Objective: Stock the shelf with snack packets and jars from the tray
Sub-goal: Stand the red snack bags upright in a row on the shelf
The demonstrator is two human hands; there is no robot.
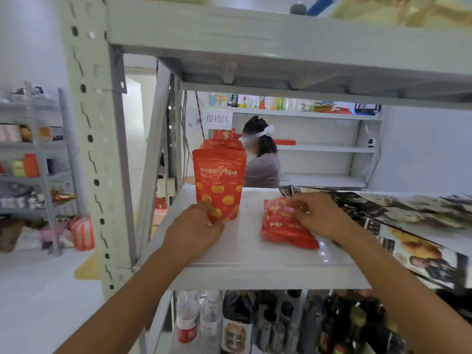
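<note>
A red snack pouch with orange dots (219, 182) stands upright on the white shelf board (240, 254), with more red packets lined up behind it. My left hand (195, 228) pinches its lower front corner. A second red snack packet (284, 227) lies flat on the shelf to the right. My right hand (315, 213) rests on that packet's top end, fingers curled over it. No tray or jars are in sight.
Dark printed snack packets (408, 226) lie in a row along the shelf's right side. The grey shelf upright (94, 159) stands at the left. Bottles (237, 325) fill the shelf below. A person (261, 159) stands behind the shelf.
</note>
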